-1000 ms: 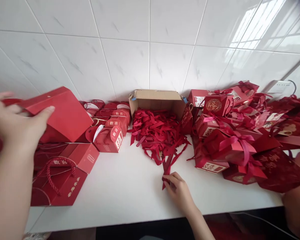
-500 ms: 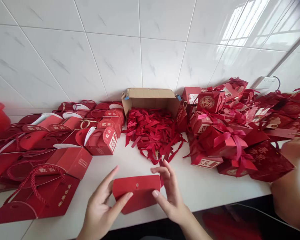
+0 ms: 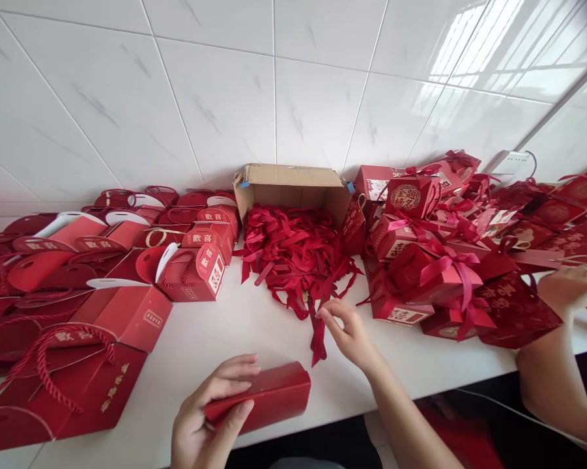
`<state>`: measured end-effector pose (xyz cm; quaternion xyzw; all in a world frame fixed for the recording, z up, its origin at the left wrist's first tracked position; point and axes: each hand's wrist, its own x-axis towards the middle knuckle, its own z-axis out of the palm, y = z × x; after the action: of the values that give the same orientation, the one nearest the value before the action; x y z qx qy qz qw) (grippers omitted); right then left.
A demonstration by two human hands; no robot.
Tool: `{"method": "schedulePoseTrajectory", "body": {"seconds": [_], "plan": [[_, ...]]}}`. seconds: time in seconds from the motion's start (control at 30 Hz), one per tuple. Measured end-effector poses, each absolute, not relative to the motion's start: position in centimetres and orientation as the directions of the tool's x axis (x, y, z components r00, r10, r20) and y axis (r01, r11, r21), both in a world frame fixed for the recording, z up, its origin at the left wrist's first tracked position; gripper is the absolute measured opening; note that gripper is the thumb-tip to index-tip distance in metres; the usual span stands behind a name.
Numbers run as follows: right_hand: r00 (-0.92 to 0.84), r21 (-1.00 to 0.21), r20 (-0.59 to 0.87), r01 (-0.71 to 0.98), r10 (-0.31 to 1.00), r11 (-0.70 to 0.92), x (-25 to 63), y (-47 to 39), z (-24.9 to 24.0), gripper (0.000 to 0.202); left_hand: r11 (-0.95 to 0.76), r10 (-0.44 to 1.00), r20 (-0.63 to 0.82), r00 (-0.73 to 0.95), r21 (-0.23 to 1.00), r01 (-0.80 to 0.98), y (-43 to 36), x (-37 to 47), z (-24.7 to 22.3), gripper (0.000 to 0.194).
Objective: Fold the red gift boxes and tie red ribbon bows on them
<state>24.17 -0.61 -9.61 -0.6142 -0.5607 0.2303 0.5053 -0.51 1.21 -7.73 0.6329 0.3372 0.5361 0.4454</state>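
Note:
My left hand is wrapped round one end of a small red gift box, thumb on the near side and fingers over the top. The box is tilted, low over the white tabletop. My right hand has left the box and pinches at a dark red ribbon that hangs out of the pile toward me. Behind it, a heap of loose red ribbons spills from an open cardboard box.
Red gift boxes with rope handles crowd the left side. On the right are piled boxes tied with ribbon bows. Another person's hand works at the far right. A tiled wall stands behind the white table.
My right hand has let go of the red box and moved forward to the ribbon. The box, held in my left hand, has turned and dropped slightly. The view has shifted a little.

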Motion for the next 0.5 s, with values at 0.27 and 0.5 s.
{"method": "schedulePoseTrajectory", "body": {"seconds": [0.27,0.5], "plan": [[0.096,-0.672,0.239,0.735,0.966,0.093,27.3,3.1,-8.4,0.018,-0.620,0.754,0.600,0.268,0.785,-0.015,2.9,-1.2,-9.3,0.019],[0.546,-0.642,0.182,0.696,0.817,-0.322,32.8,12.2,-8.1,0.057,-0.758,0.614,0.787,0.057,0.568,0.322,6.3,-2.8,-10.1,0.022]]}}
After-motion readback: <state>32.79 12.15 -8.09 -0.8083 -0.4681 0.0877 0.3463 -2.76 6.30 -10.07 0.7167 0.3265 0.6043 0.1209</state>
